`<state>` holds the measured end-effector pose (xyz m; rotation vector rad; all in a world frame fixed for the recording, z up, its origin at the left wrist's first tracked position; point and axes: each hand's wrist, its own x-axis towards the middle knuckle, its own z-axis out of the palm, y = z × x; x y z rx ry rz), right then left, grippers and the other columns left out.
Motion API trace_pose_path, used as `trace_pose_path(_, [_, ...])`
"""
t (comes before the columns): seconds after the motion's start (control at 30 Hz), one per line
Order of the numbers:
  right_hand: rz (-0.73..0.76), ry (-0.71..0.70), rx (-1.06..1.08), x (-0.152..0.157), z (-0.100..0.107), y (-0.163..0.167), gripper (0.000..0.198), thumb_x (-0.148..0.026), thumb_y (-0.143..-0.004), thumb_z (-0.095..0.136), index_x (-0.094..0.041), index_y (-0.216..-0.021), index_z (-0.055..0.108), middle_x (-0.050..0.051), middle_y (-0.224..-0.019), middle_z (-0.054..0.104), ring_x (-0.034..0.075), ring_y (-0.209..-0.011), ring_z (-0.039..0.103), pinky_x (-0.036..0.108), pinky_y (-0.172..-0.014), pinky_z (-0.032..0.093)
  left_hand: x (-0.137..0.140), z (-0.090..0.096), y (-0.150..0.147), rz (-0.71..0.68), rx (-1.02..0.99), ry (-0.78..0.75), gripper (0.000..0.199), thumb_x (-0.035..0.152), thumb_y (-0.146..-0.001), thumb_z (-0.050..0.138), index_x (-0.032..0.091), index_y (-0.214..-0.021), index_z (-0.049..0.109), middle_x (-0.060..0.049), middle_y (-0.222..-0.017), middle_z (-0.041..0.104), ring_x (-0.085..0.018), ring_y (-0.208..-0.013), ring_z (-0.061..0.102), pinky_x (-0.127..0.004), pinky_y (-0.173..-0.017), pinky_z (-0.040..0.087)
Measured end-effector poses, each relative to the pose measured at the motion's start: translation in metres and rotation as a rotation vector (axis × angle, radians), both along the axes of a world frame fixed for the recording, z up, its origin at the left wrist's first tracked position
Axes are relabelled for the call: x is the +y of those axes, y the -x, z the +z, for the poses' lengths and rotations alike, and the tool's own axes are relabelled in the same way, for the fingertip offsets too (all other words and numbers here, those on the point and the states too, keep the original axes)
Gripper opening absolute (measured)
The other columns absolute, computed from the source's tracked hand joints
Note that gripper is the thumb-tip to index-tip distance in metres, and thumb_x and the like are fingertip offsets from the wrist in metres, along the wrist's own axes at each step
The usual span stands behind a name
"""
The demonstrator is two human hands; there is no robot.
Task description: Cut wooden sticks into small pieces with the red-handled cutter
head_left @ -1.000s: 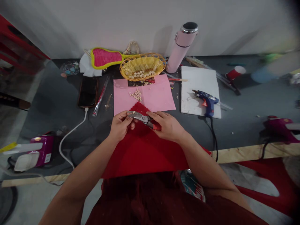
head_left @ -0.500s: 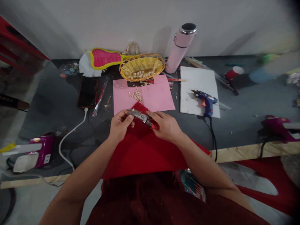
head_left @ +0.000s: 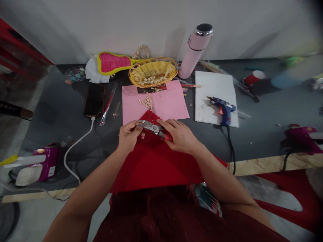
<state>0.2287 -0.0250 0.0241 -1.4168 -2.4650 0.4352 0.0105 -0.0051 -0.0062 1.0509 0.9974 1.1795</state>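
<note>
My right hand (head_left: 180, 136) is closed around the red handles of a pair of pruning shears (head_left: 151, 126), whose metal blades point left. My left hand (head_left: 129, 135) pinches at the blade end, where a small pale piece (head_left: 143, 121) shows between the fingers and the blades. The fingertips partly hide it. Beneath both hands a red cloth (head_left: 158, 164) drapes over the table edge onto my lap. Just beyond the shears, a little pile of small pale pieces (head_left: 146, 102) lies on a pink sheet (head_left: 171, 104).
A yellow wicker basket (head_left: 153, 64) holding pale chunks stands behind the sheet, beside a tall pink flask (head_left: 193, 53). To the right, a blue glue gun (head_left: 223, 109) rests on a white board (head_left: 214, 80). A phone (head_left: 94, 101) with a white cable lies at left.
The shears have shifted very slightly down and to the right in my right hand, and the view has moved a little. Both hands keep nearly the same pose.
</note>
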Motion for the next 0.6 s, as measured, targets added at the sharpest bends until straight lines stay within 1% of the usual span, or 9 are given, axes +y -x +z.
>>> trace_pose_path(0.2, [-0.006, -0.028, 0.002, 0.0011, -0.0031, -0.0003, 0.063, -0.024, -0.078, 0.054, -0.018, -0.139, 0.039, 0.012, -0.119, 0.058, 0.026, -0.103, 0.056, 0.041, -0.089, 0.046, 0.0011, 0.0001, 0.0002, -0.01, 0.003, -0.017, 0.015, 0.031, -0.08, 0.066, 0.016, -0.075, 0.067, 0.001, -0.055, 0.057, -0.007, -0.046, 0.049, -0.019, -0.046, 0.042])
trace_pose_path(0.3, [-0.017, -0.036, 0.014, 0.0005, -0.0039, -0.001, 0.059, -0.025, -0.078, 0.056, -0.018, -0.136, 0.044, 0.011, -0.117, 0.06, 0.025, -0.101, 0.058, 0.039, -0.089, 0.046, 0.0009, 0.0018, -0.0007, -0.008, -0.013, -0.001, 0.017, 0.032, -0.079, 0.068, 0.016, -0.077, 0.067, 0.0, -0.061, 0.06, -0.006, -0.046, 0.05, -0.019, -0.045, 0.042])
trace_pose_path(0.4, [-0.04, -0.044, 0.03, -0.0023, -0.0023, -0.0005, 0.053, -0.024, -0.079, 0.055, -0.019, -0.132, 0.048, 0.01, -0.117, 0.061, 0.023, -0.097, 0.06, 0.035, -0.085, 0.048, -0.0005, 0.0044, -0.0021, -0.017, -0.032, 0.007, 0.018, 0.033, -0.078, 0.068, 0.015, -0.077, 0.067, -0.001, -0.066, 0.062, -0.006, -0.046, 0.05, -0.019, -0.044, 0.042])
trace_pose_path(0.5, [-0.075, -0.039, 0.024, -0.0052, 0.0, 0.0022, 0.046, -0.022, -0.081, 0.053, -0.021, -0.127, 0.052, 0.008, -0.113, 0.063, 0.021, -0.092, 0.061, 0.032, -0.079, 0.049, -0.0014, 0.0063, -0.0031, -0.024, -0.054, 0.015, 0.018, 0.032, -0.08, 0.068, 0.014, -0.077, 0.067, -0.001, -0.067, 0.063, -0.005, -0.046, 0.05, -0.018, -0.044, 0.042])
trace_pose_path(0.6, [-0.083, -0.048, 0.005, -0.0051, 0.0001, 0.0053, 0.046, -0.023, -0.081, 0.053, -0.02, -0.127, 0.051, 0.009, -0.112, 0.063, 0.022, -0.092, 0.06, 0.034, -0.08, 0.048, -0.0005, 0.0073, -0.0031, -0.015, -0.086, 0.025, 0.017, 0.031, -0.079, 0.069, 0.014, -0.076, 0.067, -0.001, -0.066, 0.064, -0.005, -0.045, 0.05, -0.018, -0.044, 0.042])
